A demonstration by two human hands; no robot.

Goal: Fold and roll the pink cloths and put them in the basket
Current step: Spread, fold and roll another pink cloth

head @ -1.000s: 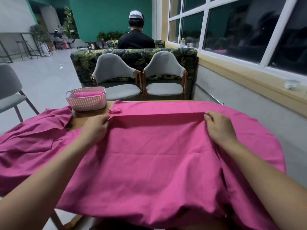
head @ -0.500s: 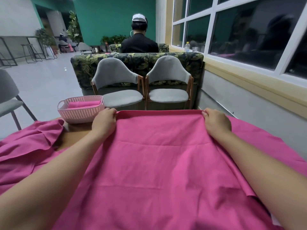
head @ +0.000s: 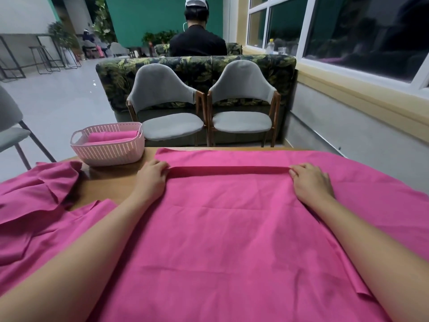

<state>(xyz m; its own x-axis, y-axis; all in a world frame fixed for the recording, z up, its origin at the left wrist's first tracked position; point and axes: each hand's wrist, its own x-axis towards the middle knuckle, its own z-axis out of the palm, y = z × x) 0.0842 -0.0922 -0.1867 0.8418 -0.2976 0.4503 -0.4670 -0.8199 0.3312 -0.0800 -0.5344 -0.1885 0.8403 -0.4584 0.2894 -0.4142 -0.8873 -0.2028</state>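
My left hand (head: 152,178) and right hand (head: 311,182) each pinch one end of the fold in the pink cloth (head: 227,228) — it lies spread between them. Just beyond my left hand sits the pink basket (head: 109,152), rolled cloths (head: 109,136) inside.

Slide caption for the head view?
Left hand and right hand grip the folded edge of a pink cloth on a wooden table near a pink perforated basket.

The wooden surface (head: 109,184) carries a pink basket (head: 109,147) at upper left and spread pink cloths (head: 232,228).
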